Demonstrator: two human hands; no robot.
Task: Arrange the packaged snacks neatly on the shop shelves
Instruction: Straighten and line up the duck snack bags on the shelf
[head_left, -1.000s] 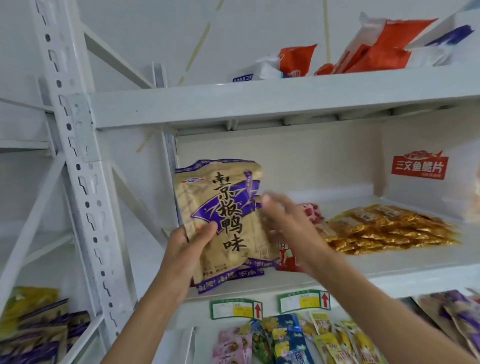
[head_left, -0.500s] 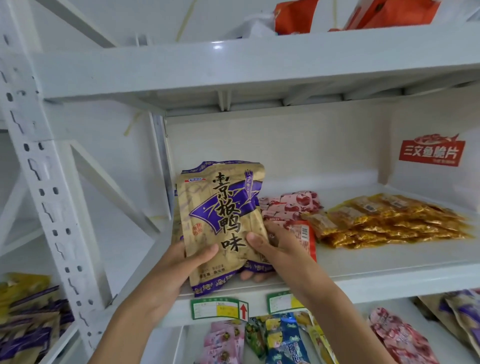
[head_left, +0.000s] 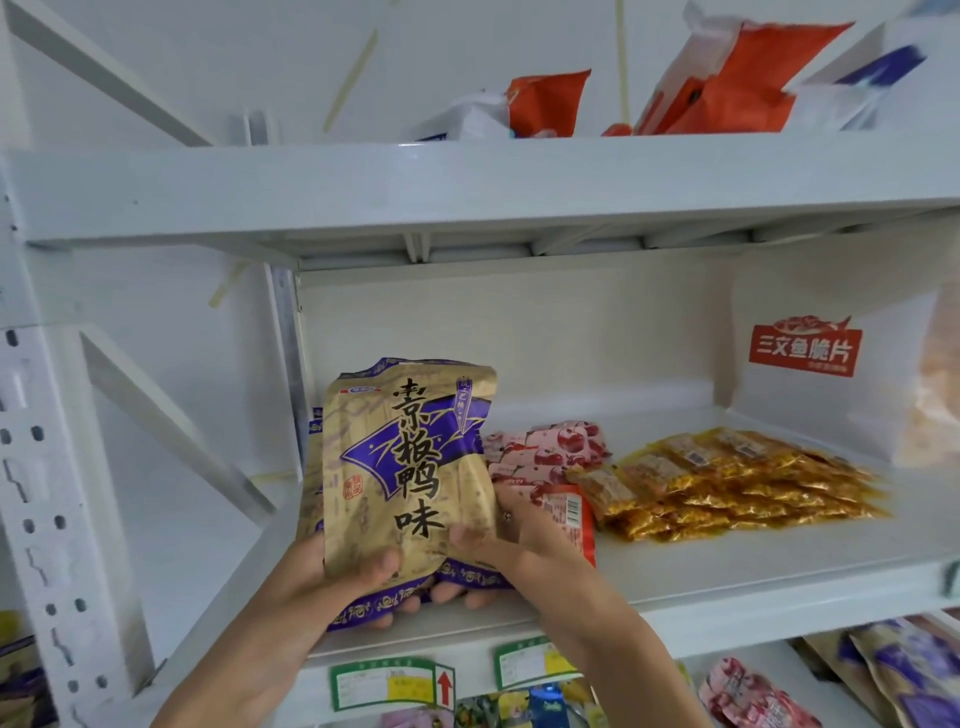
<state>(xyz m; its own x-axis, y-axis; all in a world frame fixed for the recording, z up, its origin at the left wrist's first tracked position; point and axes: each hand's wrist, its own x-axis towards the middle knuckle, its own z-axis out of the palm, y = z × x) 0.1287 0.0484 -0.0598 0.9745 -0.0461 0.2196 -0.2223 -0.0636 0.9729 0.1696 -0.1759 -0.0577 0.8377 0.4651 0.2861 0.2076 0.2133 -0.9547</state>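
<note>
White metal shelves (head_left: 727, 587) stand against a white wall. On the middle shelf lie pink packets (head_left: 545, 452), a red packet (head_left: 569, 519) and a pile of golden packets (head_left: 737, 483); a white box (head_left: 831, 374) with a red label stands at the right. Orange bags (head_left: 727, 88) lie on the top shelf. The tan and purple pack (head_left: 405, 467) stands upright at the left front edge of the middle shelf. The left hand (head_left: 311, 587) grips its lower left corner, the right hand (head_left: 498, 551) its lower right, fingers curled under. Compared with half a second ago, the pack sits almost the same and the thumbs have come closer together.
</note>
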